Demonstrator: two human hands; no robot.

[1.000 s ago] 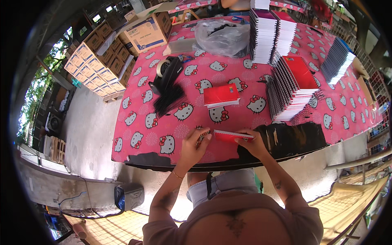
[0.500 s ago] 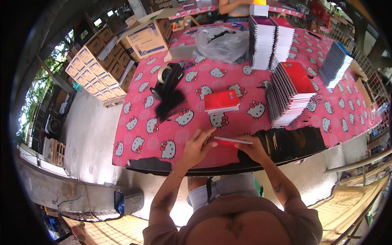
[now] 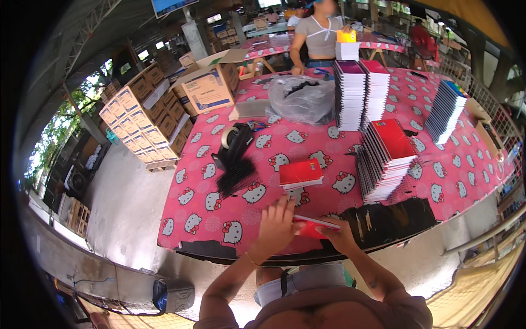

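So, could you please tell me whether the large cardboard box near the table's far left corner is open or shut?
Open: the cardboard box has its top flaps spread outward.

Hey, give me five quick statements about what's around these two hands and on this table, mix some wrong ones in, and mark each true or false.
1. The right hand holds a red notebook. True.
2. The black tape dispenser lies on the right part of the table. False: it lies on the left part.
3. The tall red-topped stack stands to the right of the low red pile. True.
4. The clear plastic bag lies on the floor. False: it rests on the table.
5. Cardboard boxes are stacked on a pallet to the left of the table. True.
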